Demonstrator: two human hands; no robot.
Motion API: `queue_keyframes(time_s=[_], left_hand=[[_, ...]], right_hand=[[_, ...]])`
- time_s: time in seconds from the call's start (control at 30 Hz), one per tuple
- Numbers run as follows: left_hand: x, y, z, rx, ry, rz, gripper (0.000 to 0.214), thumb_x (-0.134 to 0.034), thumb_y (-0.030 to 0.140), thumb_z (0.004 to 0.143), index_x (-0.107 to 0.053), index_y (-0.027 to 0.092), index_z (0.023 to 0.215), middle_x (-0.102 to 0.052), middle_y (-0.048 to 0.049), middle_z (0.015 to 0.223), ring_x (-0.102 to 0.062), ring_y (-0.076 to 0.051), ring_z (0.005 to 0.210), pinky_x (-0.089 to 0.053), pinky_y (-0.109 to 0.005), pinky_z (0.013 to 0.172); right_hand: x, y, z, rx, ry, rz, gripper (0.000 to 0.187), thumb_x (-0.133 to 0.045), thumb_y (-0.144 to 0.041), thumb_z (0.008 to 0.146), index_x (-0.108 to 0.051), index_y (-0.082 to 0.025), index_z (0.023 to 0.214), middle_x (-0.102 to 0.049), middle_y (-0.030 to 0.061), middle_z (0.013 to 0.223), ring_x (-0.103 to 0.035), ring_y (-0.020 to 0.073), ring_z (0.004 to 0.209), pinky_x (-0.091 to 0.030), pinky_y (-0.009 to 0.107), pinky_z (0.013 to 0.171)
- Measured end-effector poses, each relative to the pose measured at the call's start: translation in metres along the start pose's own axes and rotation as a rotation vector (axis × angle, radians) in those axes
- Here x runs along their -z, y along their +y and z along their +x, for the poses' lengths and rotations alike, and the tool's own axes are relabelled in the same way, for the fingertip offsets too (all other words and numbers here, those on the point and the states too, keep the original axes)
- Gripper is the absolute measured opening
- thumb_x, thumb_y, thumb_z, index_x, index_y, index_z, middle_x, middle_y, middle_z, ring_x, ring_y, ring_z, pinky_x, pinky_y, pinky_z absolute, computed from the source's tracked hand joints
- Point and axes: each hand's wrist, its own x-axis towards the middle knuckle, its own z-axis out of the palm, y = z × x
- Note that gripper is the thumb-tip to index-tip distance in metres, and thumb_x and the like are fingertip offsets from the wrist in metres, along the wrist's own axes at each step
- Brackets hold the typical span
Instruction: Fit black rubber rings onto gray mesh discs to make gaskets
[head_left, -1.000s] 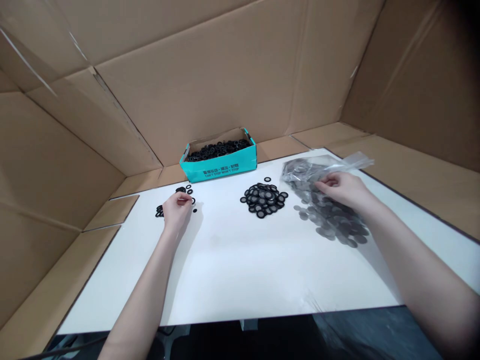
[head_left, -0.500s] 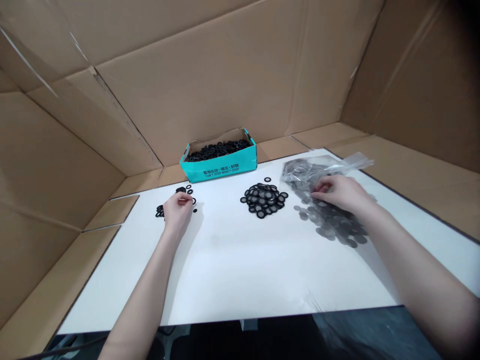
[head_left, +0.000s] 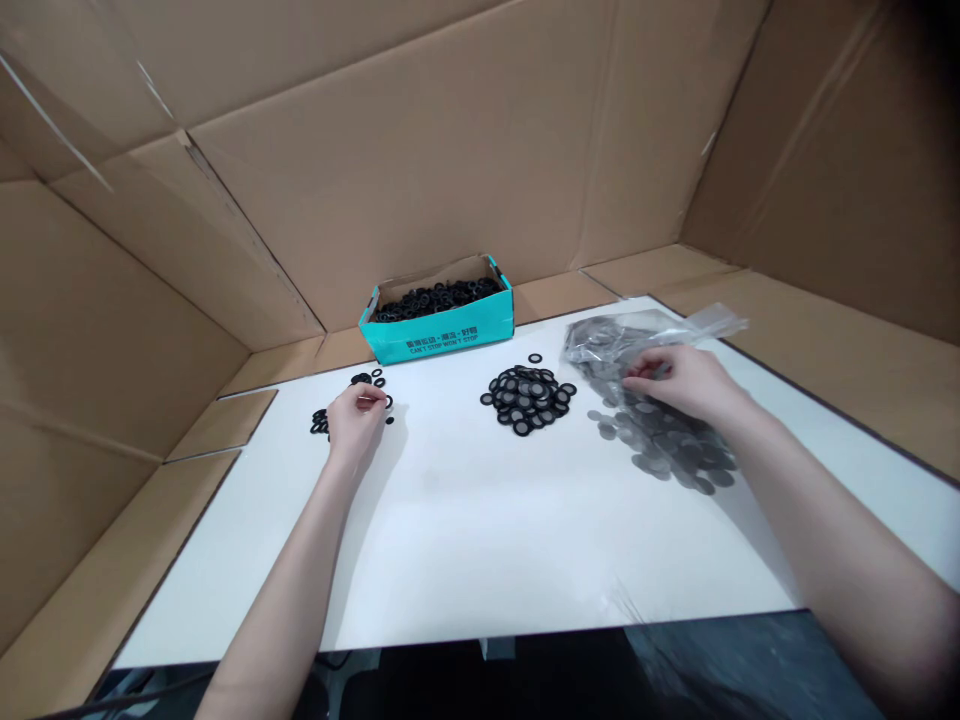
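My left hand (head_left: pixel 352 418) rests on the white tabletop (head_left: pixel 465 520), its fingers curled and pinched over a small scatter of black rubber rings (head_left: pixel 373 380). My right hand (head_left: pixel 679 380) lies on a spread of grey mesh discs (head_left: pixel 667 445), its fingers pinched together at the mouth of a clear plastic bag (head_left: pixel 637 335) that holds more discs. What either hand pinches is too small to make out. Between the hands sits a pile of black-rimmed mesh discs (head_left: pixel 529 395).
A teal cardboard box (head_left: pixel 439 325) full of black rings stands at the back of the table. Tall brown cardboard walls (head_left: pixel 450 150) enclose the table on the left, back and right. The near table edge drops to a dark floor.
My right hand has shifted slightly left and back over the grey discs, toward the bag. My left hand has stayed in place on the black rings.
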Motion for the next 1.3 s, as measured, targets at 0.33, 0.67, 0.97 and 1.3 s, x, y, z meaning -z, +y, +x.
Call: queue_keyframes(time_s=[0.33, 0.67, 0.97, 1.3], left_hand=[[-0.003, 0.001, 0.001, 0.029, 0.008, -0.079, 0.017, -0.067, 0.025, 0.062, -0.071, 0.018, 0.077, -0.074, -0.0034, 0.081, -0.068, -0.018, 0.069, -0.054, -0.028, 0.07], [-0.01, 0.016, -0.007, 0.031, -0.065, -0.26, 0.024, -0.071, 0.032, 0.063, -0.075, 0.015, 0.08, -0.074, -0.0087, 0.091, -0.068, -0.018, 0.075, -0.054, -0.029, 0.074], [-0.025, 0.078, -0.038, 0.069, -0.413, -0.487, 0.026, -0.078, 0.033, 0.064, -0.074, 0.015, 0.082, -0.075, -0.0063, 0.081, -0.069, -0.017, 0.07, -0.054, -0.026, 0.066], [-0.036, 0.101, -0.066, 0.159, -0.548, -0.656, 0.022, -0.082, 0.026, 0.063, -0.073, 0.015, 0.079, -0.072, -0.0045, 0.081, -0.066, -0.014, 0.071, -0.051, -0.024, 0.067]], right_hand=[[0.009, -0.002, -0.001, -0.059, -0.03, 0.109, 0.014, -0.07, -0.032, 0.065, -0.066, -0.02, 0.072, -0.068, 0.0035, 0.076, -0.058, 0.0191, 0.07, -0.043, 0.034, 0.074], [0.031, -0.022, -0.026, 0.192, -0.26, 0.508, 0.049, -0.075, -0.065, 0.064, -0.063, -0.02, 0.079, -0.062, 0.0026, 0.076, -0.056, 0.0161, 0.07, -0.043, 0.03, 0.064], [-0.027, -0.119, -0.039, 0.479, -0.44, 0.647, 0.033, -0.073, -0.051, 0.073, -0.064, -0.019, 0.071, -0.064, 0.0024, 0.065, -0.056, 0.0138, 0.058, -0.043, 0.027, 0.052], [-0.081, -0.104, -0.047, 0.414, -0.376, 0.791, 0.031, -0.07, -0.046, 0.076, -0.062, -0.017, 0.077, -0.057, -0.0016, 0.064, -0.051, 0.011, 0.056, -0.039, 0.025, 0.052]])
